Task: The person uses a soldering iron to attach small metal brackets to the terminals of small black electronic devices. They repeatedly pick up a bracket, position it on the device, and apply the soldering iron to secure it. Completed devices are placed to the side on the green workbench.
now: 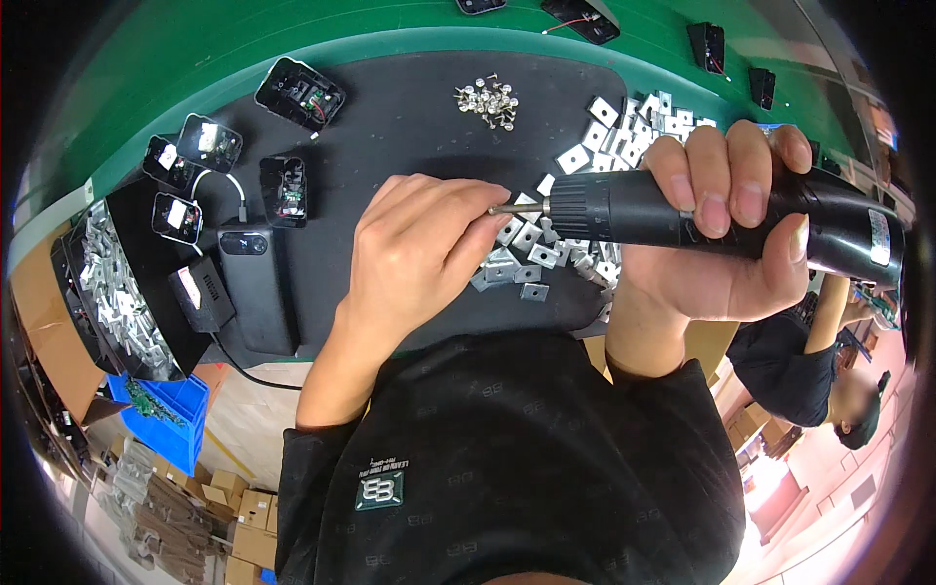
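My right hand (pixel 726 210) is wrapped round a black electric screwdriver (pixel 643 208), held level above the mat with its bit toward the left. The thumb and forefinger of my left hand (pixel 419 239) pinch together at the tip of the metal bit (pixel 522 208). Whatever small piece they hold there is too small to make out. Beneath the screwdriver, silver square metal plates with holes (pixel 533 292) lie scattered. Farther back on the mat sits a small pile of screws (pixel 487 101).
The black mat (pixel 390 107) covers a green bench (pixel 380 24). Open black housings with circuit boards (pixel 300 95) stand at the left, near a black power bank (pixel 255 292) with cables. A bin of metal parts (pixel 122 292) is at far left. Another person (pixel 799 361) works at right.
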Action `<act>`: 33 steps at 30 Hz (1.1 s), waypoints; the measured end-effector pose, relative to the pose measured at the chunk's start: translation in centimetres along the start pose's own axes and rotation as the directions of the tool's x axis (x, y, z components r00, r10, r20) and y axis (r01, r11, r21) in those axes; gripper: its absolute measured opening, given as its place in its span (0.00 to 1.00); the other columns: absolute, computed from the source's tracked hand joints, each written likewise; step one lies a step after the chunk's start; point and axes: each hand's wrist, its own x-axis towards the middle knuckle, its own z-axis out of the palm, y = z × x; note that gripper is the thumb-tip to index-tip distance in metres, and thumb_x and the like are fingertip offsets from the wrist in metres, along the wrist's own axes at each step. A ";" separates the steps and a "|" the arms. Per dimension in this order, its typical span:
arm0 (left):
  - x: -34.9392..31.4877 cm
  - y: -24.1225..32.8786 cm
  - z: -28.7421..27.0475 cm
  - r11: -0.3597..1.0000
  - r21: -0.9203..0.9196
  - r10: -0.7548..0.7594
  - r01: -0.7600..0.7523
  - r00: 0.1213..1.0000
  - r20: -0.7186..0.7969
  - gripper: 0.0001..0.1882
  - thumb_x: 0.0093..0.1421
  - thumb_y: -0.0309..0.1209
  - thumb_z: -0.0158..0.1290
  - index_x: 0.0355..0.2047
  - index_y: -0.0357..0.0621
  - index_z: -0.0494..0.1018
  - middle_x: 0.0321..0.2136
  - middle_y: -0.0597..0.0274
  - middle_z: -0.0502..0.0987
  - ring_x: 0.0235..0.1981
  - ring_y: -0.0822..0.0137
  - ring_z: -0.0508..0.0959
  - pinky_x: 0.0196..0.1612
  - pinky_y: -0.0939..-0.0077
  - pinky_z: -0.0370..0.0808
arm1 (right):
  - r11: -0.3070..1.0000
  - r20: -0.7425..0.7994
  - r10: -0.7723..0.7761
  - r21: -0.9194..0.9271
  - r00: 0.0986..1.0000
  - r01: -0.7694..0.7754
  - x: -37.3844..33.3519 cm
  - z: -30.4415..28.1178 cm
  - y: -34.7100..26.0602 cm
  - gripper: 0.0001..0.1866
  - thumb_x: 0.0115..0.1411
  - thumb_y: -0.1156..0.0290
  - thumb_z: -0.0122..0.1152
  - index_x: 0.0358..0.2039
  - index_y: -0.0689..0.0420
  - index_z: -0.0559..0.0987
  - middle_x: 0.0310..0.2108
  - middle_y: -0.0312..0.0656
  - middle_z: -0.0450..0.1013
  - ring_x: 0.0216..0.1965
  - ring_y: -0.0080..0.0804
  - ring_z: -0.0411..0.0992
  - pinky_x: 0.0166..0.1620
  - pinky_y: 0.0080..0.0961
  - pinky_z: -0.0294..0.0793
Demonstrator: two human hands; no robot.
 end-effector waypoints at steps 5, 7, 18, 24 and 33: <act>-0.3 -0.3 0.0 1.000 0.001 -0.017 0.017 1.000 -0.007 0.09 0.46 0.24 0.62 0.30 0.40 0.79 0.27 0.61 0.81 0.26 0.65 0.79 0.33 0.74 0.72 | 1.000 0.009 0.002 -0.021 1.000 -0.002 -0.2 0.1 0.4 0.19 0.56 0.64 0.57 0.47 0.54 0.67 0.28 0.32 0.64 0.27 0.21 0.63 0.36 0.23 0.63; -0.3 -0.4 0.0 1.000 0.000 -0.017 0.017 1.000 -0.007 0.09 0.46 0.24 0.63 0.30 0.40 0.79 0.27 0.61 0.81 0.26 0.65 0.79 0.33 0.74 0.72 | 1.000 0.025 0.001 -0.024 1.000 -0.001 -0.2 0.0 0.7 0.19 0.56 0.64 0.57 0.47 0.54 0.67 0.27 0.32 0.64 0.27 0.21 0.63 0.36 0.23 0.63; -2.0 -1.6 -1.5 0.998 0.063 0.012 -0.016 0.998 0.060 0.33 0.40 0.37 0.68 0.48 0.41 0.73 0.49 0.53 0.75 0.47 0.57 0.76 0.48 0.66 0.69 | 0.999 0.043 0.047 -0.010 0.998 -0.047 -0.5 -0.6 0.9 0.25 0.59 0.63 0.59 0.55 0.51 0.64 0.27 0.35 0.67 0.25 0.28 0.67 0.34 0.30 0.69; -3.7 -2.6 -2.5 0.976 0.216 -0.060 0.002 0.963 0.262 0.54 0.33 0.44 0.69 0.61 0.42 0.59 0.62 0.50 0.59 0.60 0.52 0.63 0.57 0.57 0.59 | 0.989 0.030 0.097 -0.115 0.995 -0.093 -1.6 0.4 2.3 0.25 0.55 0.67 0.64 0.50 0.52 0.63 0.24 0.36 0.66 0.24 0.27 0.67 0.32 0.28 0.70; -3.3 -3.0 -0.7 0.984 0.173 -0.073 0.050 0.989 0.129 0.42 0.32 0.38 0.68 0.52 0.45 0.70 0.44 0.59 0.71 0.45 0.56 0.70 0.49 0.62 0.63 | 0.981 0.072 0.063 -0.188 0.995 -0.048 -1.8 0.9 3.6 0.24 0.54 0.72 0.64 0.47 0.55 0.61 0.25 0.39 0.68 0.25 0.28 0.69 0.34 0.31 0.73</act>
